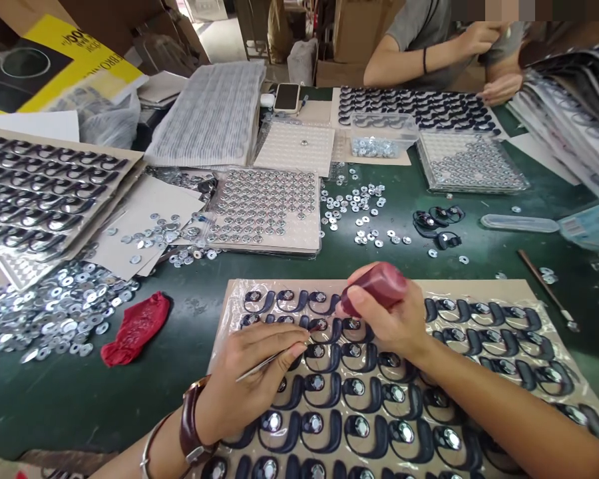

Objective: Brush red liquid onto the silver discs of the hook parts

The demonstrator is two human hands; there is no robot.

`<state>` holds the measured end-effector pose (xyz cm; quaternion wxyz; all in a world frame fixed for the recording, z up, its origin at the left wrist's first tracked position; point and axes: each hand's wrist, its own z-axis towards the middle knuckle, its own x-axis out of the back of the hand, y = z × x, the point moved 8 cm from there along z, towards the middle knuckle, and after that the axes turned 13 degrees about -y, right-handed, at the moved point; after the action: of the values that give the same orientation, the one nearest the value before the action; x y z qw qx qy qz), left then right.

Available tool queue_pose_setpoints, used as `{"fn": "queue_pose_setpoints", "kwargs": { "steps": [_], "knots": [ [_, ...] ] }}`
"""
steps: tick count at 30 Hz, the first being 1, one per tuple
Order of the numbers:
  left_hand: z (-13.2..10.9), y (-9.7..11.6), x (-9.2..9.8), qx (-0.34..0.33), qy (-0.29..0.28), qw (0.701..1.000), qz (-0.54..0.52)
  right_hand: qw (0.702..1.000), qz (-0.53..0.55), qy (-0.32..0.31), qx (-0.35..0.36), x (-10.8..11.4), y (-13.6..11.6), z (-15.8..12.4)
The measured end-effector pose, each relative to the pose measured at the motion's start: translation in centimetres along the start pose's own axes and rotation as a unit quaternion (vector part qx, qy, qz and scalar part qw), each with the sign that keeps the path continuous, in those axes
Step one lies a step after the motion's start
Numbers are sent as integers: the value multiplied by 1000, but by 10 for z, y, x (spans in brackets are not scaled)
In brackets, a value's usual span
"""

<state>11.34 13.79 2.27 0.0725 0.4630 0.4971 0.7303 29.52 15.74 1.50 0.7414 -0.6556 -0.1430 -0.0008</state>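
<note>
A board (404, 287) under clear film lies before me, with rows of black curved hook-shaped parts (324, 389), each with a shiny round silver centre. My right hand (397, 329) is wrapped round a dark red squeeze bottle (382, 286), its narrow end pointing down and left over the upper rows. Between the fingers of my left hand (247, 372) is a thin pointed metal tool (256, 368). Its tip reaches toward a silver centre in the second row, close to the bottle's end; whether it touches cannot be made out. My fingers hide some of the parts.
Loose metal washers (62, 313) are heaped at left, beside a red cloth pouch (137, 329). Behind the board stand a tray of silver discs (264, 206) and a clear box (382, 136). A brown stick (546, 286) lies at right. Across the table, another person's hands (502, 88) work.
</note>
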Motion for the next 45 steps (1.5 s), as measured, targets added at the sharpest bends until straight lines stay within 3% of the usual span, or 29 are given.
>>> {"fn": "queue_pose_setpoints", "kwargs": {
  "steps": [7, 9, 12, 16, 18, 20, 30, 38, 45],
  "knots": [
    [-13, 23, 11, -54, 23, 996, 61, 997, -64, 31, -37, 47, -27, 1],
    [-19, 26, 18, -58, 36, 995, 74, 997, -24, 51, -55, 57, -25, -4],
    [-30, 26, 25, -57, 53, 994, 79, 981, 131, 98, -105, 64, -6, -13],
    [-40, 21, 24, -48, 63, 994, 80, 895, 369, 150, -202, 48, 35, -27],
    [-42, 20, 22, -47, 63, 994, 80, 850, 447, 144, -237, 34, 48, -31],
    [-43, 22, 19, -59, 59, 993, 81, 827, 493, 121, -243, 22, 53, -33],
    [-46, 23, 17, -78, 68, 993, 60, 821, 546, -65, -153, -19, 18, -39],
    [-53, 20, 19, -85, 83, 992, 38, 819, 553, -106, -112, -37, 4, -50],
    [-64, 16, 22, -87, 108, 989, 47, 820, 551, -115, -109, -43, 9, -53]
  ]
}}
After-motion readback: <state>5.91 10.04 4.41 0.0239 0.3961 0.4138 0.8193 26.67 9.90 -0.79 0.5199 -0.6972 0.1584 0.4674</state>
